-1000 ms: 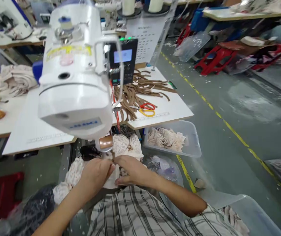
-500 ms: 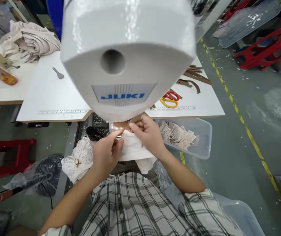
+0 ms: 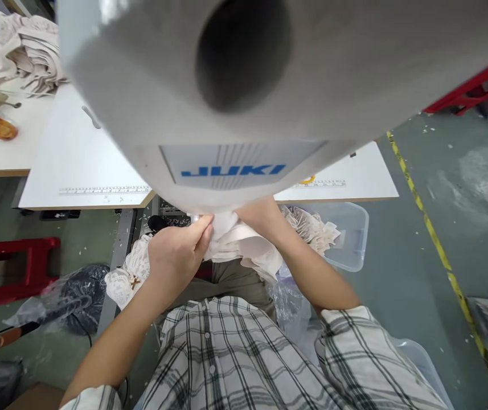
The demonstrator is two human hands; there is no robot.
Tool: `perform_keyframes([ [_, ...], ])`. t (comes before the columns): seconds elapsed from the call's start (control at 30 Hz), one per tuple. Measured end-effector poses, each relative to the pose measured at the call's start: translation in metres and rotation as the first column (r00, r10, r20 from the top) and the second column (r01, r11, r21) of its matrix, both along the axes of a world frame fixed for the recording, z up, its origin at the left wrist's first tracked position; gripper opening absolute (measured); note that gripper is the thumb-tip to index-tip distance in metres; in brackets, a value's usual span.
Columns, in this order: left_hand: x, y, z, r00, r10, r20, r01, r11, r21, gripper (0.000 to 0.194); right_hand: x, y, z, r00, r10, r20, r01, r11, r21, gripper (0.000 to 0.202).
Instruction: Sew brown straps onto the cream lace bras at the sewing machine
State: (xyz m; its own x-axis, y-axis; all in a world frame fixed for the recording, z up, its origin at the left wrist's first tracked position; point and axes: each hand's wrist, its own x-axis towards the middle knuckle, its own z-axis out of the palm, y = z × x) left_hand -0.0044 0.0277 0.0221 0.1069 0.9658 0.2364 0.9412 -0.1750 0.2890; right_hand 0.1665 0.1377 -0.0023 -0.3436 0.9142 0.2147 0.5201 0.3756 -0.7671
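A white JUKI sewing machine head (image 3: 230, 171) fills the top of the view and covers its own needle area. Under its lower edge, my left hand (image 3: 179, 245) pinches the edge of a white fabric piece (image 3: 244, 242) between thumb and fingers. My right hand (image 3: 261, 216) reaches in beneath the head at the other side of the fabric; its fingers are hidden behind the machine. The cloth hangs in folds between both hands, above my lap. White lace fabric (image 3: 130, 273) lies bunched just left of my left hand.
A clear plastic bin (image 3: 355, 239) with cut fabric pieces sits right of my right forearm. The white tabletop (image 3: 85, 162) carries a printed ruler and a fabric pile (image 3: 25, 54). Yellow scissors handles (image 3: 308, 179) show beside the head. A red stool (image 3: 13, 273) stands at left.
My head has come nearer the machine, which looks larger. My right hand has gone further under the head, out of sight at the fingers. The fabric now hangs in more folds.
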Motion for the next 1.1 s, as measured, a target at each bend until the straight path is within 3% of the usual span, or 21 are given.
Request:
perform_keyframes([
  [0.7, -0.002, 0.004, -0.001, 1.0, -0.019, 0.017, 0.019, 1.0, 0.002, 0.032, -0.002, 0.001, 0.006, 1.0, -0.007, 0.031, 0.007, 1.0, 0.006, 0.015],
  [0.9, -0.003, 0.003, -0.003, 0.997, -0.049, -0.051, 0.054, 0.993, 0.104, 0.029, -0.003, -0.001, 0.007, 0.999, -0.008, 0.044, 0.01, 1.0, -0.03, 0.017],
  [1.1, -0.004, 0.001, -0.006, 0.999, -0.048, 0.012, 0.045, 0.983, 0.18, 0.024, -0.004, -0.005, 0.011, 0.999, -0.036, -0.033, 0.035, 0.998, -0.045, 0.013],
])
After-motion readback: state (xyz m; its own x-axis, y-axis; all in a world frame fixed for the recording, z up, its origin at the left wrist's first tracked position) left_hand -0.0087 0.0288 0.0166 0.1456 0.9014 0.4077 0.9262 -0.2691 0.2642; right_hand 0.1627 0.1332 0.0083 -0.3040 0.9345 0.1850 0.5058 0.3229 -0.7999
